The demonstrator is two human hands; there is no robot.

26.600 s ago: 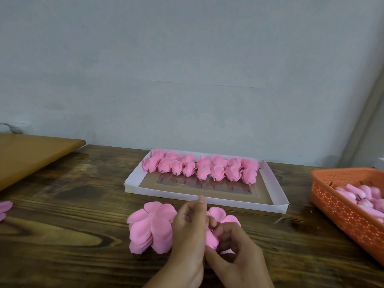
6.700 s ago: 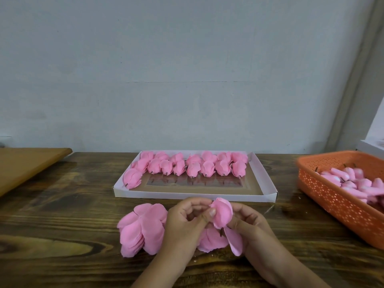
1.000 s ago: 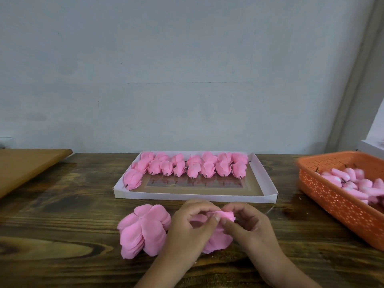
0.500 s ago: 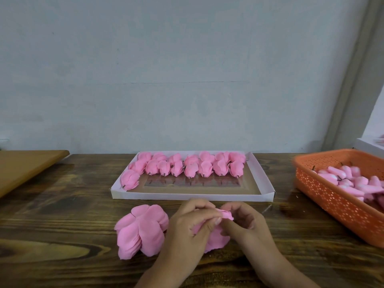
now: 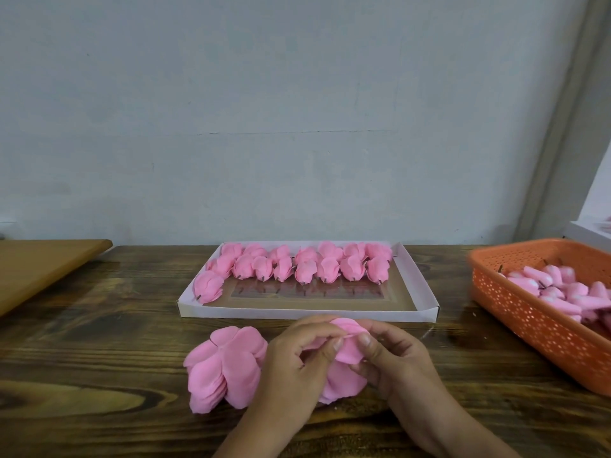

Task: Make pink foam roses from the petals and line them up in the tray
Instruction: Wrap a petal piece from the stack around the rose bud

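Beside hands [image 5: 347, 361]: petal stack [image 5: 224, 368], orange basket [image 5: 529, 325]

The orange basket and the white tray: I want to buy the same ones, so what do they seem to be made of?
The orange basket looks like moulded plastic: uniform colour, walls pierced by a regular grid of small holes, matte finish. The white tray looks like thin folded cardboard or paperboard: low, flat white walls with creased corners. Its brown floor has a glossy, reflective patch, possibly film; I cannot tell for sure.
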